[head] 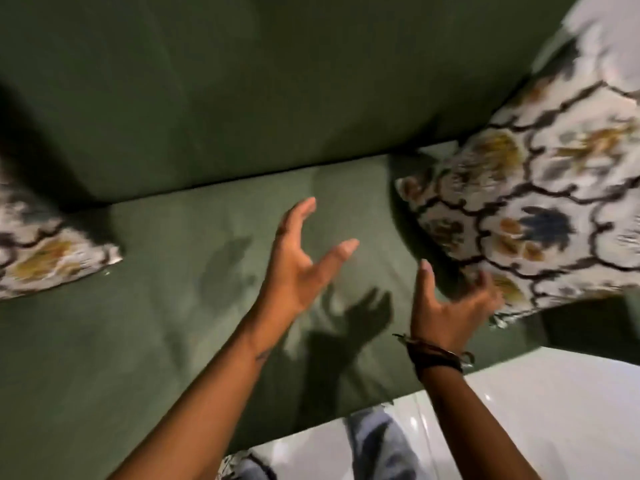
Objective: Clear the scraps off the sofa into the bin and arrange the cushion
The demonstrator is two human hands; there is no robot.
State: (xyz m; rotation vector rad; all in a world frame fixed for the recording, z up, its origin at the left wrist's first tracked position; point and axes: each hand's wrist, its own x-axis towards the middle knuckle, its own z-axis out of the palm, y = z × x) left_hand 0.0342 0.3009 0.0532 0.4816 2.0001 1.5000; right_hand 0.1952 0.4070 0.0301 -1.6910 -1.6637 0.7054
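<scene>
A green sofa (pixel 173 306) fills the view, its backrest above and seat below. A white cushion with dark lattice and yellow and blue flowers (pixel 540 209) leans at the right end of the seat, blurred. My right hand (pixel 450 303) is at its lower left corner, fingers spread and touching the fabric, a dark bracelet on the wrist. My left hand (pixel 301 258) hovers over the middle of the seat, fingers apart and holding nothing. A second patterned cushion (pixel 45 258) lies at the left edge. A tiny pale speck (pixel 107 272) sits by its corner.
White glossy floor (pixel 554 410) shows below the sofa's front edge at the lower right. My jeans-clad leg (pixel 377 441) stands there. A bit of patterned fabric (pixel 232 462) shows at the bottom edge. No bin is in view.
</scene>
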